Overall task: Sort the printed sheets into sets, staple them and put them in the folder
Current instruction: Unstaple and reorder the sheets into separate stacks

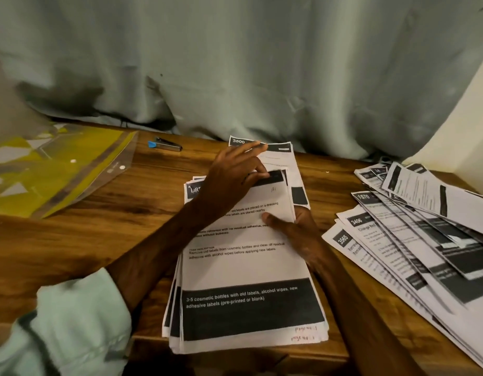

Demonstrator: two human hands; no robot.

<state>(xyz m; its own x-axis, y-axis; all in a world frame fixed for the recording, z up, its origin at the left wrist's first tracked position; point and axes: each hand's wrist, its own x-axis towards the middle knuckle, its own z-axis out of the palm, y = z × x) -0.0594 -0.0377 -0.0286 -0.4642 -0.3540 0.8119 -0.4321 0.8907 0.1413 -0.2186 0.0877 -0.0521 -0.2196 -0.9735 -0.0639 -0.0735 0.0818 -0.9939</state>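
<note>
A thick stack of printed sheets [245, 272] lies in front of me on the wooden table [121, 213]. My left hand [232, 175] reaches across its top end, thumb and fingers pinching the upper edge of the top sheet. My right hand [294, 229] holds the stack's right edge, thumb pressed on the top page. A sheet marked 3800 [278, 156] pokes out behind the stack. A small blue and grey stapler [165, 145] lies at the back, left of the stack. The yellow and clear plastic folder [58, 169] lies at the left.
Several printed sheets [414, 234] are fanned out on the right side of the table, reaching the right edge. A pale green curtain [234, 63] hangs behind the table. My light green sleeve [72, 327] covers the near left corner.
</note>
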